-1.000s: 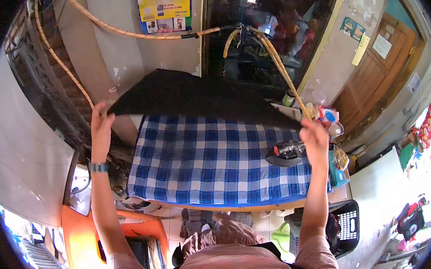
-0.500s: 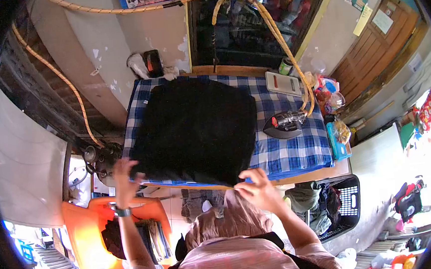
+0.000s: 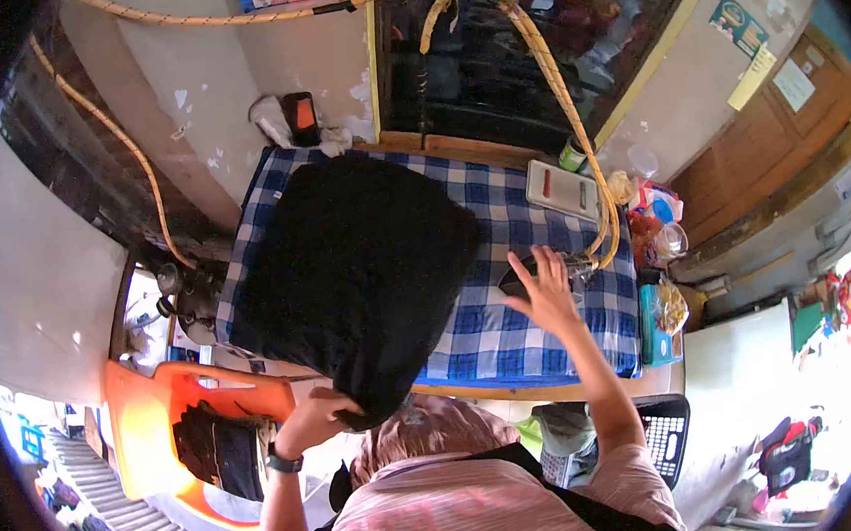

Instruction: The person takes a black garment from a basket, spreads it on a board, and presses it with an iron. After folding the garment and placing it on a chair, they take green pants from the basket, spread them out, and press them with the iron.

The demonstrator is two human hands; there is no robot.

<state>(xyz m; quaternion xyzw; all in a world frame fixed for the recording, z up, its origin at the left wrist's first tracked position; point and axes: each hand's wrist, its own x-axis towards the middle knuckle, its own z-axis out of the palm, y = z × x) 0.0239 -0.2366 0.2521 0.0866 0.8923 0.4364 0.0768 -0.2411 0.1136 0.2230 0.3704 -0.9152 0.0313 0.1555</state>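
A folded black cloth lies on the board's blue-and-white checked cover, its near corner drawn out over the front edge. That corner is in my left hand, whose fingers are closed on it. My right hand, fingers spread, is over the steam iron on the right part of the cover and hides much of it. The iron's dark tip shows left of my fingers, and its clear upper part shows to the right.
Yellow hoses hang down to the iron. A pale iron rest lies behind it. Bags and a blue box line the right side. An orange chair with clothes stands front left, a black basket front right.
My left hand has closed on the cloth's near corner, and the cloth has shifted left and turned. My right hand has left the cloth and moved right and up to the iron.
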